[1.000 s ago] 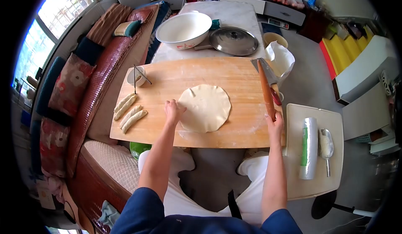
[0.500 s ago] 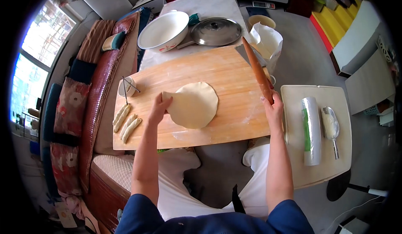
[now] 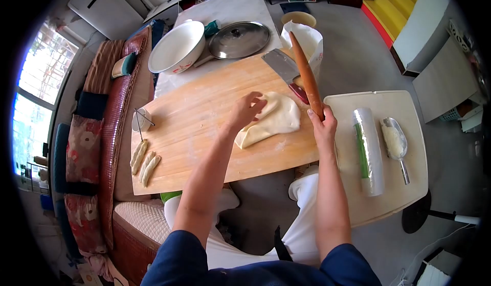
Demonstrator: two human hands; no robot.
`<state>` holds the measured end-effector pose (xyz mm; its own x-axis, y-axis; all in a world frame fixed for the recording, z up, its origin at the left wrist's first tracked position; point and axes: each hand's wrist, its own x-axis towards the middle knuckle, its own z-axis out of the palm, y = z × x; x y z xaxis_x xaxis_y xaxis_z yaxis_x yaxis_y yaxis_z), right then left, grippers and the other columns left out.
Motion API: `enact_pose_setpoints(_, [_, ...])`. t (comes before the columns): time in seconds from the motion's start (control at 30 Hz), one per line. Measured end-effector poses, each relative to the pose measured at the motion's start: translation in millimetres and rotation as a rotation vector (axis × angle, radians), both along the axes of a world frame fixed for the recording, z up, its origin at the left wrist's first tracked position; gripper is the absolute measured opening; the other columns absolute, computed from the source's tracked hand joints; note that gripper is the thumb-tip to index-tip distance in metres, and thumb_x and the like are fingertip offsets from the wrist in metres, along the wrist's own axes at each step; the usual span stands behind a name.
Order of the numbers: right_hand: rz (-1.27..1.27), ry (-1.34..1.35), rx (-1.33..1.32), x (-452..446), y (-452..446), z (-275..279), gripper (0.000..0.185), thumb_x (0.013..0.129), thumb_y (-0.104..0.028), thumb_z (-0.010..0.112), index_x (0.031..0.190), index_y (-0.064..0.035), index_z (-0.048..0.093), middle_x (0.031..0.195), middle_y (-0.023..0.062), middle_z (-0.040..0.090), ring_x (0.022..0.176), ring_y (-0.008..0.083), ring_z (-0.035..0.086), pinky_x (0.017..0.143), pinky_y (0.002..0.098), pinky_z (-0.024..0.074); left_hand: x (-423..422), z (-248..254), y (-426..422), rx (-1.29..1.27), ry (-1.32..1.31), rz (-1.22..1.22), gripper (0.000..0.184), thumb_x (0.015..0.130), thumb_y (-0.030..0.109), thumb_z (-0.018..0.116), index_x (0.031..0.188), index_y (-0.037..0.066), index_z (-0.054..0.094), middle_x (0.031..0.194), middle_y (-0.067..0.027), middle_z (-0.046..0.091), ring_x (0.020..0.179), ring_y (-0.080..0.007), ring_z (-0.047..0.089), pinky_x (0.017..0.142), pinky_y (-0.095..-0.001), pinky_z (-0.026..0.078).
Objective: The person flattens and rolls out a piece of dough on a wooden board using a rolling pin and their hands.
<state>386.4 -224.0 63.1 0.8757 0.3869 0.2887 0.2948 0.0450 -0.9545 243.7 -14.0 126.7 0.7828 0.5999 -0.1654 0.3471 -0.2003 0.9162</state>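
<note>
A pale sheet of dough (image 3: 279,122) lies partly folded and rumpled on the wooden board (image 3: 204,117), right of its middle. My left hand (image 3: 246,113) is at the dough's upper left edge, fingers curved and apart; contact is hard to make out. In my right hand (image 3: 324,126) is a tapered wooden rolling pin (image 3: 305,73), gripped by its lower end and tilted up over the board's right edge. Behind the pin, a cleaver (image 3: 281,65) with a red handle lies on the board's far right corner.
Twisted dough strips (image 3: 146,167) and a small cup (image 3: 142,119) with thin sticks occupy the board's left side. Beyond it are a white basin (image 3: 176,48) and a pan lid (image 3: 239,39). A side table (image 3: 337,158) holds a film roll (image 3: 368,150) and a flour scoop (image 3: 395,140).
The dough has gone from a flat round, its edge in my left hand, to a folded sheet farther right. My left hand moved right with it. The right hand still grips the rolling pin.
</note>
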Motion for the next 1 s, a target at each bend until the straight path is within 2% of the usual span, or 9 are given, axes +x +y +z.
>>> enact_pose_setpoints(0.17, [-0.049, 0.118, 0.0, 8, -1, -9, 0.027, 0.09, -0.014, 0.074, 0.108, 0.0033, 0.065, 0.079, 0.0028, 0.059, 0.069, 0.0122, 0.048, 0.064, 0.0292, 0.0438, -31, -75, 40, 0.657, 0.079, 0.099, 0.02, 0.085, 0.02, 0.074, 0.096, 0.003, 0.072, 0.083, -0.0158, 0.069, 0.082, -0.0273, 0.071, 0.071, -0.0384, 0.056])
enact_pose_setpoints(0.2, [-0.053, 0.12, 0.004, 10, 1, -9, 0.026, 0.09, -0.015, 0.074, 0.107, 0.0034, 0.065, 0.077, 0.0025, 0.058, 0.068, 0.0118, 0.047, 0.063, 0.029, 0.0431, -37, -74, 32, 0.665, 0.05, 0.1, 0.017, 0.082, 0.017, 0.076, 0.091, 0.004, 0.071, 0.088, -0.016, 0.069, 0.076, -0.0297, 0.069, 0.069, -0.0385, 0.055])
enact_pose_setpoints(0.3, [-0.061, 0.138, 0.017, 12, 4, -11, 0.026, 0.091, -0.017, 0.074, 0.103, 0.0034, 0.065, 0.074, 0.0015, 0.057, 0.065, 0.0109, 0.046, 0.06, 0.0285, 0.0414, -42, -54, -4, 0.514, 0.098, -0.092, 0.024, 0.079, 0.017, 0.078, 0.099, 0.006, 0.072, 0.104, -0.0135, 0.069, 0.091, -0.0287, 0.069, 0.076, -0.0382, 0.055])
enact_pose_setpoints(0.4, [-0.064, 0.156, 0.027, 13, 6, -13, 0.026, 0.091, -0.018, 0.074, 0.102, 0.0034, 0.065, 0.073, 0.0008, 0.056, 0.065, 0.0102, 0.045, 0.059, 0.0281, 0.0406, -41, -51, -31, 0.844, 0.121, -0.255, 0.042, 0.079, 0.017, 0.079, 0.119, 0.01, 0.068, 0.125, -0.0105, 0.064, 0.111, -0.0295, 0.061, 0.092, -0.0408, 0.052])
enact_pose_setpoints(0.5, [-0.06, 0.152, 0.021, 11, 5, -14, 0.026, 0.091, -0.018, 0.073, 0.103, 0.0034, 0.065, 0.074, 0.0005, 0.056, 0.066, 0.0095, 0.045, 0.059, 0.0279, 0.0404, -35, -65, -37, 0.923, 0.156, -0.248, 0.059, 0.075, 0.02, 0.08, 0.129, 0.009, 0.06, 0.126, -0.0078, 0.062, 0.127, -0.0297, 0.05, 0.101, -0.0416, 0.046])
enact_pose_setpoints(0.73, [-0.031, 0.207, -0.042, 12, 2, -17, 0.024, 0.091, -0.018, 0.073, 0.101, 0.0022, 0.065, 0.078, 0.0008, 0.059, 0.07, 0.0095, 0.049, 0.063, 0.028, 0.0422, -20, -63, -53, 0.792, 0.23, -0.188, 0.06, 0.074, 0.022, 0.081, 0.128, 0.007, 0.058, 0.122, -0.0139, 0.056, 0.115, -0.0351, 0.054, 0.093, -0.0439, 0.048])
enact_pose_setpoints(0.77, [-0.039, 0.202, 0.02, 11, 5, -20, 0.022, 0.093, -0.02, 0.073, 0.098, 0.0006, 0.066, 0.078, -0.0044, 0.054, 0.07, 0.0061, 0.042, 0.061, 0.0255, 0.0356, -20, -59, -53, 0.732, 0.265, -0.161, 0.058, 0.074, 0.022, 0.081, 0.125, 0.006, 0.059, 0.12, -0.0146, 0.056, 0.114, -0.0355, 0.054, 0.092, -0.0441, 0.049])
enact_pose_setpoints(0.8, [-0.035, 0.207, 0.025, 11, 5, -19, 0.022, 0.093, -0.02, 0.073, 0.097, 0.0005, 0.066, 0.078, -0.0043, 0.054, 0.07, 0.0062, 0.042, 0.061, 0.0255, 0.0357, -20, -57, -52, 0.693, 0.275, -0.107, 0.042, 0.073, 0.019, 0.081, 0.11, 0.006, 0.064, 0.11, -0.0135, 0.058, 0.107, -0.0356, 0.058, 0.087, -0.0444, 0.05])
enact_pose_setpoints(1.0, [-0.019, 0.26, 0.032, 8, 4, -10, 0.019, 0.094, -0.017, 0.072, 0.097, 0.0003, 0.065, 0.079, -0.0042, 0.053, 0.071, 0.0068, 0.042, 0.062, 0.0256, 0.036, -35, -46, -70, 0.629, 0.269, -0.339, 0.018, 0.076, 0.013, 0.078, 0.09, 0.008, 0.068, 0.084, -0.0073, 0.065, 0.085, -0.0276, 0.066, 0.075, -0.0387, 0.053])
